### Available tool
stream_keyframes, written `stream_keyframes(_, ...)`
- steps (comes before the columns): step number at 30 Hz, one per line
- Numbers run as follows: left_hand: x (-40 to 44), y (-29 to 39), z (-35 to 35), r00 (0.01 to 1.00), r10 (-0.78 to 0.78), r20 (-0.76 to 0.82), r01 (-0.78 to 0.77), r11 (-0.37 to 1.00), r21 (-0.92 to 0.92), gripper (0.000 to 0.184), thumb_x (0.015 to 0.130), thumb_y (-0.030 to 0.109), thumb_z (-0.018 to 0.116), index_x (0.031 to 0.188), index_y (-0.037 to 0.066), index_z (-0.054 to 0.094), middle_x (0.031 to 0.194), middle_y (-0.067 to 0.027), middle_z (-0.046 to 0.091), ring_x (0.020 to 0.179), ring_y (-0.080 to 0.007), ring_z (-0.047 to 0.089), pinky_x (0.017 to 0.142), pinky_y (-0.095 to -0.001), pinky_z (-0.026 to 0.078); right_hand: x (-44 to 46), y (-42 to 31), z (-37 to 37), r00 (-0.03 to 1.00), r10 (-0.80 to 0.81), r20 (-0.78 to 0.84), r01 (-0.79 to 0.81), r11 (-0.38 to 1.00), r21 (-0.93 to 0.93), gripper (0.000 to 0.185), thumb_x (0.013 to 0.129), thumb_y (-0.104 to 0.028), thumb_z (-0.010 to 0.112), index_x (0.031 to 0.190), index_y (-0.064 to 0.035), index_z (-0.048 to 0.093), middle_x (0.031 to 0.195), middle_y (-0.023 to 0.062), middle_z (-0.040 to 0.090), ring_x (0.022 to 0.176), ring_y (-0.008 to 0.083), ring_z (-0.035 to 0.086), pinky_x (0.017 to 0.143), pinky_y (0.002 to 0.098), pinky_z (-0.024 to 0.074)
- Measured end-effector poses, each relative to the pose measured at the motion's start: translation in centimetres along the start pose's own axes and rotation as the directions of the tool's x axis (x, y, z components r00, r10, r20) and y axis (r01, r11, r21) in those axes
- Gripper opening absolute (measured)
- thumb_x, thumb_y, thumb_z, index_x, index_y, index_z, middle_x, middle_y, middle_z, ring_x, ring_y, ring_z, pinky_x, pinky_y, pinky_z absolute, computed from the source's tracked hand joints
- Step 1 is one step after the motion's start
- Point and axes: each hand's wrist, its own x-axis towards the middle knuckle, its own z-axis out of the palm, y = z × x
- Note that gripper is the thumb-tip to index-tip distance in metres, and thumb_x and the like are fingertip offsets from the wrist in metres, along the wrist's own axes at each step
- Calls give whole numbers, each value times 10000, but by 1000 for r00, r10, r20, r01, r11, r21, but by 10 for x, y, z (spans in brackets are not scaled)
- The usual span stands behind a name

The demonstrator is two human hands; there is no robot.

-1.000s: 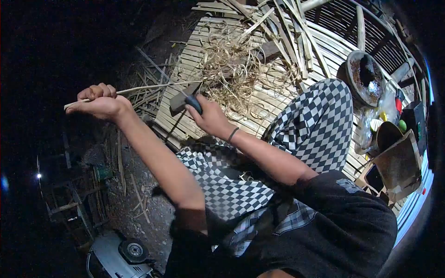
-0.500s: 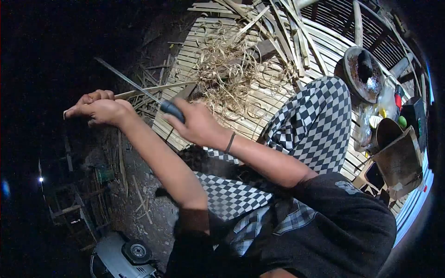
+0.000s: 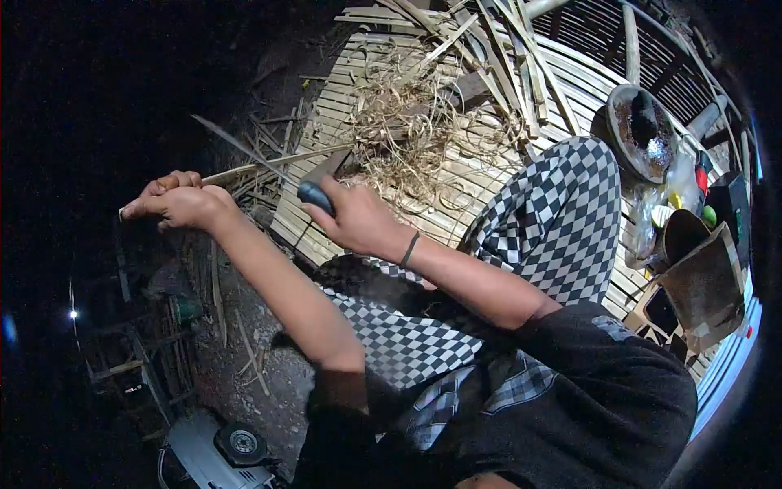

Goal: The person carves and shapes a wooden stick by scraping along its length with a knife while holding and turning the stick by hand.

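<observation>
Well, the left hand (image 3: 175,200) clutches a thin strip (image 3: 236,172) — the right hand (image 3: 364,220) is closed round a dark-handled knife (image 3: 314,197) crossing it.

Left arm (image 3: 277,281) outstretched, fingers (image 3: 176,181) apparently tight

The scene is taken in by one head-worn camera, aimed forward and steeply down from above the wearer's black short-sleeved shirt (image 3: 562,399), which is seen very close along the lower edge. The bare left hand (image 3: 175,200) and bare right hand (image 3: 362,218) are framed left of centre, farther out. The pale slatted bamboo platform (image 3: 336,96) is viewed obliquely from above, its outline curved by a wide-angle lens.
</observation>
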Motion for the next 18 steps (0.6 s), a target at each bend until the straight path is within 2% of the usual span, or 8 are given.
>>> stream_keyframes(3,-2,7,-3,998,-61,3,61,997,41,602,956,699,202,669,173,260,540,34,247,461,-96,205,399,-242,214,3,20,16,994,-93,-54,95,994,48,330,909,-343,636,1011,-42,547,638,234,604,599,463,607,554,521,491)
stream_keyframes(7,13,1,-20,1000,-3,-29,3,1000,3,605,949,710,201,666,177,238,529,37,215,456,-94,178,405,-257,184,16,89,25,979,163,-119,-166,986,-20,375,928,-372,600,972,0,573,662,251,609,673,459,623,618,527,496)
stream_keyframes(8,14,1,-24,1000,-4,-24,4,1000,8,607,945,718,200,668,178,228,530,38,205,456,-95,167,410,-262,167,14,89,21,983,150,-107,-161,981,-107,407,934,-390,585,968,16,590,684,255,617,699,457,627,650,522,499)
stream_keyframes(9,15,0,-26,1000,-4,-18,4,1000,8,610,940,725,199,670,179,219,530,40,194,457,-96,155,414,-267,149,13,87,20,983,145,-116,-157,981,-109,407,934,-390,585,968,16,590,684,255,617,699,457,627,650,522,499)
stream_keyframes(11,15,-3,-23,1000,-2,7,2,1000,-9,612,937,729,207,671,178,211,534,43,191,458,-95,149,423,-270,125,12,71,20,986,11,-165,-40,984,-172,398,929,-378,597,997,14,593,710,247,632,680,450,630,641,513,504)
stream_keyframes(12,13,-4,-21,1000,0,-1,0,1000,-3,613,937,729,211,668,178,213,537,43,195,454,-96,155,421,-268,131,9,58,21,996,54,-76,-52,998,22,373,925,-360,609,1020,0,595,704,235,633,662,446,634,633,504,513)
stream_keyframes(15,6,-4,-16,999,-20,-37,20,1000,3,617,932,735,216,669,176,220,546,43,197,454,-97,159,416,-265,140,1,0,14,998,-60,-11,60,996,68,316,927,-338,618,1005,-35,577,660,240,614,647,446,632,601,501,509)
stream_keyframes(18,4,2,-20,997,-14,-72,13,1000,-14,622,924,745,220,680,173,234,556,41,200,462,-101,159,412,-260,152,-3,-12,16,999,-53,-8,53,993,104,312,934,-336,613,972,-30,561,652,247,609,644,454,625,589,501,504)
